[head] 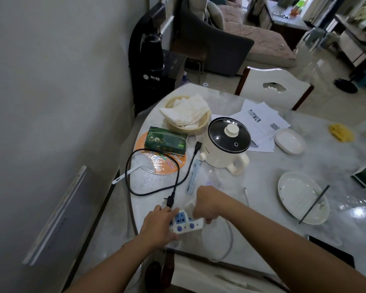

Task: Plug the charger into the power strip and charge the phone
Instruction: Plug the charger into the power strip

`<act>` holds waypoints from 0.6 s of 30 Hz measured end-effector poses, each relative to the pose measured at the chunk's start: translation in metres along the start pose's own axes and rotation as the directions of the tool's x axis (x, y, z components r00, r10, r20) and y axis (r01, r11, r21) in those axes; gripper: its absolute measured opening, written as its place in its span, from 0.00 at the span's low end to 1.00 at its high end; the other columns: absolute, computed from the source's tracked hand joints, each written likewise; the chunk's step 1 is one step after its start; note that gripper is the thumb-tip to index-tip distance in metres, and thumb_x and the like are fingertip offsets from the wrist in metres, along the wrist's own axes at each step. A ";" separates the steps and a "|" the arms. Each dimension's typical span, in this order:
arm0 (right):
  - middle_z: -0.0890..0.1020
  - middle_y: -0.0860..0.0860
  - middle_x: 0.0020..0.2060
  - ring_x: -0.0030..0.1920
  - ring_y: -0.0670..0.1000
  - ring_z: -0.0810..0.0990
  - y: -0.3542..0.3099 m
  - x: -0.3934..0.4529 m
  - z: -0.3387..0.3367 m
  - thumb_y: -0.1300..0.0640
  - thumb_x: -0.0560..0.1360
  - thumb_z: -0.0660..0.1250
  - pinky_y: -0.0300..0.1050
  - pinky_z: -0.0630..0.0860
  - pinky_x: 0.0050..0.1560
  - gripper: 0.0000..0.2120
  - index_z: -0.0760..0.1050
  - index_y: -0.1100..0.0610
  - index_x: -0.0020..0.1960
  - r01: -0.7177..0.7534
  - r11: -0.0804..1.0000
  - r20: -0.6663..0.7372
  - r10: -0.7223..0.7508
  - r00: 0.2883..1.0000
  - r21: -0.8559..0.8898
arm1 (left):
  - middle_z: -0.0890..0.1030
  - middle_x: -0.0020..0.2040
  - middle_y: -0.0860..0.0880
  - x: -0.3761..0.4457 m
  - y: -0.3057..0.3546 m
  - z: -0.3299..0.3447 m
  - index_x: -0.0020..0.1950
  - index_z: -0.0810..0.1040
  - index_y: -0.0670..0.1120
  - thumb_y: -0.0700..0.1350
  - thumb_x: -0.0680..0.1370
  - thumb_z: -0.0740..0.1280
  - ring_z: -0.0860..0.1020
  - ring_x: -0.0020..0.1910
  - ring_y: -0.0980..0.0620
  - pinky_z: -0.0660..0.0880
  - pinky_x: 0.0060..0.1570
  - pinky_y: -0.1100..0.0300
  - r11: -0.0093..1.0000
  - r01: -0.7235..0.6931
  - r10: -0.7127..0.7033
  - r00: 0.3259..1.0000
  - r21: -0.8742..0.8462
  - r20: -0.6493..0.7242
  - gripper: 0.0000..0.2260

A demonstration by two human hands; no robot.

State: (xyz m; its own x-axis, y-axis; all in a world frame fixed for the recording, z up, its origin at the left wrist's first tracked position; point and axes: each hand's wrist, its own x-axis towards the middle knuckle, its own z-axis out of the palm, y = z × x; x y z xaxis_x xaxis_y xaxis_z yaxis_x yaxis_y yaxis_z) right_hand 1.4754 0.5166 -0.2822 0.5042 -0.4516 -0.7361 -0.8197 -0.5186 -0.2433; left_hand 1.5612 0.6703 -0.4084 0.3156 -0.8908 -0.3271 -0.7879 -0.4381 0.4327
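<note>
A white power strip with blue sockets lies near the table's front left edge. My left hand grips its left end. My right hand is closed on a white charger, pressed down at the strip's far right part; the hand hides most of the charger. A thin white charging cable runs across the table behind my right wrist. A dark phone lies flat at the front right, partly under my right forearm.
A black cord with a plug lies loose just behind the strip. A white electric pot, a fan, a tissue pack, a basket of cloths, papers, a plate with chopsticks and a chair surround the table.
</note>
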 end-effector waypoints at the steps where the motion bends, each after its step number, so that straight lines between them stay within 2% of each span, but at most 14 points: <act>1: 0.80 0.53 0.36 0.30 0.47 0.83 0.007 -0.002 -0.006 0.57 0.70 0.73 0.38 0.76 0.24 0.14 0.72 0.63 0.48 0.030 0.997 -0.008 -0.031 0.999 -0.065 | 0.75 0.63 0.52 0.000 0.000 0.000 0.74 0.63 0.54 0.59 0.67 0.71 0.69 0.58 0.51 0.72 0.52 0.55 1.000 -0.002 0.002 1.000 -0.004 -0.001 0.37; 2: 0.82 0.54 0.41 0.39 0.50 0.84 0.016 -0.004 -0.009 0.56 0.69 0.74 0.40 0.79 0.33 0.16 0.76 0.63 0.53 0.064 0.991 -0.006 -0.065 0.998 -0.114 | 0.75 0.63 0.52 0.001 0.000 0.001 0.74 0.63 0.54 0.58 0.67 0.72 0.69 0.58 0.51 0.72 0.53 0.55 1.000 -0.007 0.007 1.000 -0.009 0.000 0.38; 4: 0.83 0.53 0.52 0.51 0.53 0.81 0.035 -0.006 -0.012 0.57 0.69 0.74 0.44 0.78 0.50 0.21 0.79 0.56 0.62 0.113 0.984 0.025 -0.111 0.994 -0.136 | 0.75 0.63 0.52 0.002 -0.001 0.001 0.75 0.63 0.54 0.58 0.67 0.73 0.69 0.59 0.51 0.72 0.55 0.55 1.000 -0.017 0.017 1.000 0.003 0.006 0.38; 6: 0.83 0.51 0.55 0.54 0.52 0.78 0.047 -0.007 -0.011 0.59 0.69 0.74 0.45 0.76 0.55 0.23 0.79 0.51 0.63 0.123 0.991 0.067 -0.119 0.991 -0.054 | 0.75 0.64 0.51 0.006 -0.002 -0.003 0.74 0.64 0.54 0.57 0.67 0.73 0.70 0.60 0.50 0.71 0.56 0.55 0.999 -0.018 0.018 1.000 0.029 0.007 0.37; 8: 0.83 0.50 0.55 0.53 0.50 0.78 0.052 -0.005 -0.011 0.60 0.68 0.75 0.45 0.75 0.55 0.23 0.80 0.50 0.62 0.126 0.992 0.091 -0.126 0.988 0.003 | 0.76 0.63 0.51 0.010 -0.003 -0.007 0.73 0.65 0.54 0.57 0.67 0.73 0.71 0.59 0.49 0.71 0.55 0.54 0.998 -0.028 0.028 1.000 0.062 0.000 0.36; 11: 0.84 0.49 0.49 0.50 0.49 0.78 0.053 -0.002 -0.013 0.57 0.67 0.77 0.43 0.75 0.51 0.18 0.83 0.53 0.57 0.125 0.986 0.088 -0.134 0.987 0.108 | 0.77 0.62 0.50 0.012 -0.002 -0.008 0.73 0.65 0.54 0.57 0.67 0.73 0.71 0.59 0.48 0.71 0.55 0.53 0.996 -0.031 0.030 0.999 0.084 0.015 0.35; 13: 0.82 0.49 0.42 0.44 0.49 0.78 0.050 0.001 -0.016 0.50 0.67 0.77 0.43 0.76 0.42 0.16 0.85 0.58 0.51 0.109 0.981 0.059 -0.120 0.991 0.163 | 0.77 0.62 0.50 0.012 -0.002 -0.007 0.72 0.66 0.54 0.56 0.67 0.73 0.71 0.58 0.49 0.71 0.56 0.53 0.996 -0.026 0.026 1.000 0.081 0.009 0.35; 15: 0.77 0.50 0.36 0.35 0.48 0.74 0.047 0.006 -0.018 0.45 0.68 0.75 0.41 0.70 0.33 0.18 0.85 0.60 0.45 0.069 0.978 0.008 -0.072 0.997 0.199 | 0.77 0.61 0.50 0.012 -0.002 -0.005 0.72 0.66 0.54 0.56 0.67 0.73 0.71 0.58 0.49 0.71 0.55 0.53 0.997 -0.020 0.020 1.000 0.072 -0.003 0.35; 16: 0.77 0.51 0.37 0.35 0.48 0.74 0.046 0.008 -0.019 0.45 0.69 0.74 0.40 0.69 0.34 0.18 0.85 0.60 0.46 0.068 0.978 -0.003 -0.069 0.998 0.195 | 0.77 0.61 0.50 0.012 -0.002 -0.005 0.72 0.66 0.54 0.55 0.67 0.73 0.71 0.58 0.49 0.71 0.55 0.53 0.998 -0.015 0.015 1.000 0.063 -0.008 0.35; 18: 0.82 0.55 0.48 0.44 0.49 0.77 0.045 0.014 -0.022 0.48 0.71 0.72 0.41 0.71 0.43 0.18 0.84 0.58 0.55 0.120 0.989 0.019 -0.122 0.992 0.080 | 0.77 0.61 0.50 0.011 -0.002 -0.004 0.72 0.66 0.54 0.54 0.68 0.73 0.71 0.58 0.49 0.71 0.56 0.54 0.999 -0.005 0.006 1.000 0.047 -0.013 0.35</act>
State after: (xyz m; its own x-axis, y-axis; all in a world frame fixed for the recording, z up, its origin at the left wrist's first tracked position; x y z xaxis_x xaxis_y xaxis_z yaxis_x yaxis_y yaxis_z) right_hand 1.4516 0.4713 -0.2899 0.5951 -0.3708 -0.7130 -0.7723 -0.5090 -0.3800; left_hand 1.5686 0.6615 -0.4095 0.3180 -0.8948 -0.3135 -0.8137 -0.4273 0.3942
